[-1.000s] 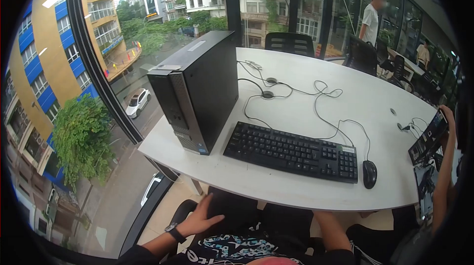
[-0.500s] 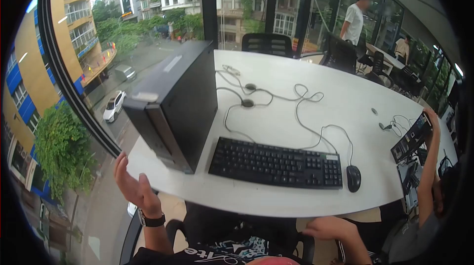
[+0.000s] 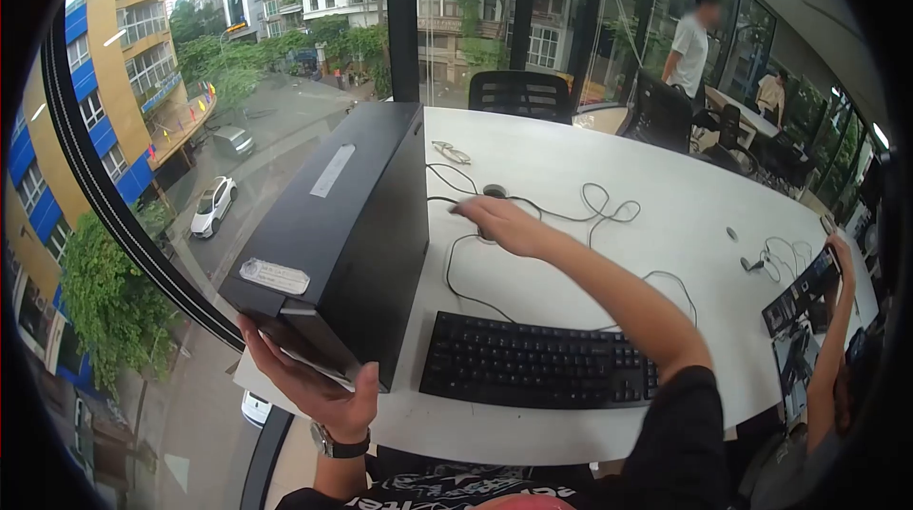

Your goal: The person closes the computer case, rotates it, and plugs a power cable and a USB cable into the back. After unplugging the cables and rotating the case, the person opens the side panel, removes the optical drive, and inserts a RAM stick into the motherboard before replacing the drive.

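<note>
A black desktop computer tower [image 3: 376, 244] stands upright at the left end of the white table [image 3: 656, 177]. My left hand [image 3: 319, 391], with a watch on its wrist, lies against the tower's lower front, fingers stretched and thumb apart at the right edge. Across the keyboard [image 3: 533, 360] my right arm reaches toward the tower's far right side. There my right hand [image 3: 499, 222] hovers by the cables and a round cable hole, its fingers pointing left; blur hides whether they pinch anything. A black cable [image 3: 442, 199] runs between the tower and those fingertips. My right arm hides the mouse.
Grey cables [image 3: 609, 211] loop over the table. A window [image 3: 257, 130] borders the tower's left. At right, another person's hand [image 3: 839, 251] holds a dark, flat device [image 3: 801, 299]. Office chairs [image 3: 518, 96] and a standing person [image 3: 687, 49] are farther back.
My left hand has come from beside the tower onto its front. My right hand has risen from my lap and reached over the keyboard to the cables. The view has shifted slightly.
</note>
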Available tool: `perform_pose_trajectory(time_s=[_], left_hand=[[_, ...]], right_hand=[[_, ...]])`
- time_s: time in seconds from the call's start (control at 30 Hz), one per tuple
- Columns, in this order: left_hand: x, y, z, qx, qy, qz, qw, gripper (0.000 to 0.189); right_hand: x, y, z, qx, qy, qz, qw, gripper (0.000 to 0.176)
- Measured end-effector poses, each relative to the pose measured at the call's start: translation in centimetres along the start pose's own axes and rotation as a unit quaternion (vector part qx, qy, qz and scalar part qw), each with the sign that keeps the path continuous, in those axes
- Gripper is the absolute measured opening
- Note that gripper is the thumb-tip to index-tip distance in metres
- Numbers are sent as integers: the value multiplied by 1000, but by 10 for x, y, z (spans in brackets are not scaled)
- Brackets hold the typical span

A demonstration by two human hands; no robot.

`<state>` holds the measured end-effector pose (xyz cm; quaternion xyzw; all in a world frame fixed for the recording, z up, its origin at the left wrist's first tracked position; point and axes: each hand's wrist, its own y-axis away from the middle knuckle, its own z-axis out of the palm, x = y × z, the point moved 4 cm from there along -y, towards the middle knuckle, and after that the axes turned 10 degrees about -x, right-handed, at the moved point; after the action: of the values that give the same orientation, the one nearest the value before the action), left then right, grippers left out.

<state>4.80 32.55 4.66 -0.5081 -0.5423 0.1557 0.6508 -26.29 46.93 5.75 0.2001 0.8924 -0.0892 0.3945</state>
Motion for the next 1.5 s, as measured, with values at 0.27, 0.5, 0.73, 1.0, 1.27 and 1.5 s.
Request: perform_pose_trajectory(time_s=[0.27, 0.5, 0.73, 1.0, 1.27, 1.5], left_hand=[[-20, 13, -1, -20, -229, 57, 972, 117], [-28, 21, -4, -3, -253, 47, 966, 118], [-59, 2, -21, 7, -223, 56, 973, 119], [-105, -19, -42, 4, 54, -27, 998, 114], [-84, 1, -16, 78, -1, -100, 992, 94], [-158, -29, -31, 67, 20, -135, 988, 80]], right_hand=[[31, -132, 45, -78, -417, -95, 900, 94], [54, -181, 44, -81, -522, -104, 843, 72], [68, -176, 53, -63, -552, -161, 816, 73], [50, -131, 51, 102, -520, -150, 834, 71], [35, -116, 53, 148, -534, -142, 820, 70], [19, -82, 64, 175, -565, -112, 798, 74]])
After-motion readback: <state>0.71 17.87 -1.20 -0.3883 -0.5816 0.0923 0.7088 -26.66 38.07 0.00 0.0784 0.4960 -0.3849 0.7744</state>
